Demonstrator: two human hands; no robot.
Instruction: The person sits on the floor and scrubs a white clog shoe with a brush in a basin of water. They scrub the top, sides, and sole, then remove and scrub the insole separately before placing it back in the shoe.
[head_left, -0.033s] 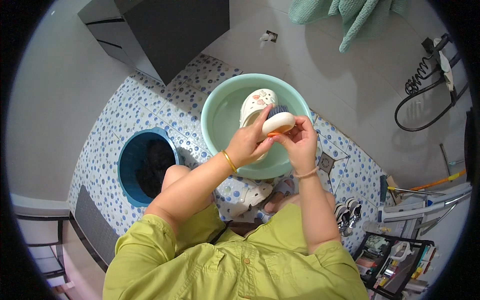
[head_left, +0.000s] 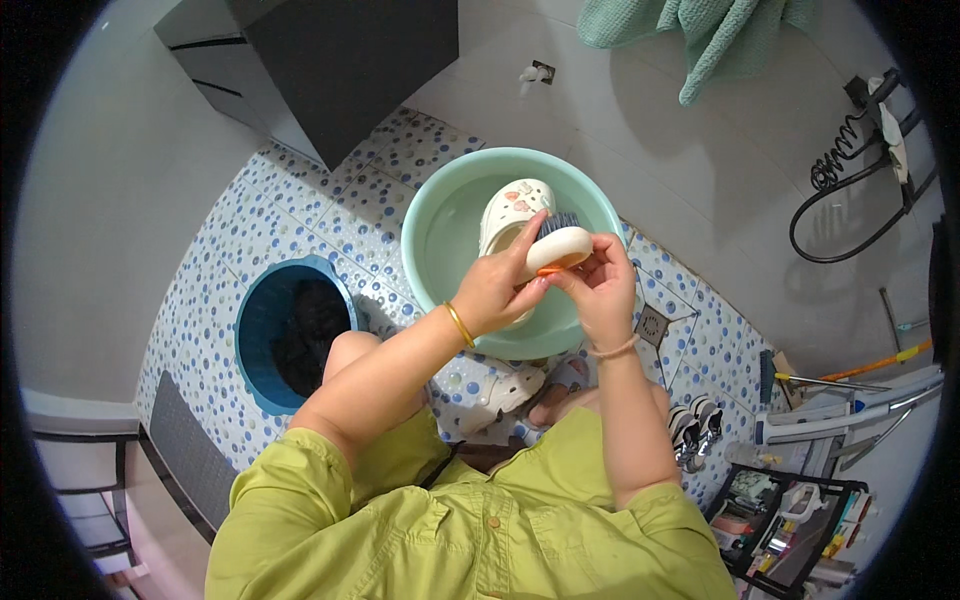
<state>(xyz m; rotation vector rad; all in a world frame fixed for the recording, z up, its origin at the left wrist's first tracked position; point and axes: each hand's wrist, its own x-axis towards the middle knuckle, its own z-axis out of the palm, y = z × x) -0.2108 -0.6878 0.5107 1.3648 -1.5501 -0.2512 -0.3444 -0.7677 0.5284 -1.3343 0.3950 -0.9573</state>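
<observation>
Over the pale green basin [head_left: 425, 270] I hold a white scrub brush [head_left: 560, 245] with dark bristles and an orange part on its near side. My left hand [head_left: 500, 282] is closed around the brush from the left. From the right, my right hand [head_left: 605, 285] pinches at its orange part, thumb and fingers together. Behind the brush a white clog [head_left: 515, 200] with small pink decorations lies in the basin, partly covered by the brush and my left hand. Another white shoe [head_left: 505, 392] rests on the floor in front of the basin, by my foot.
A blue bucket [head_left: 257, 340] with dark cloth stands to the left. Black-and-white shoes [head_left: 697, 430] and a black organizer of small items [head_left: 780, 520] are at lower right. A dark cabinet [head_left: 340, 60] juts out at upper left. A floor drain [head_left: 653, 325] lies right of the basin.
</observation>
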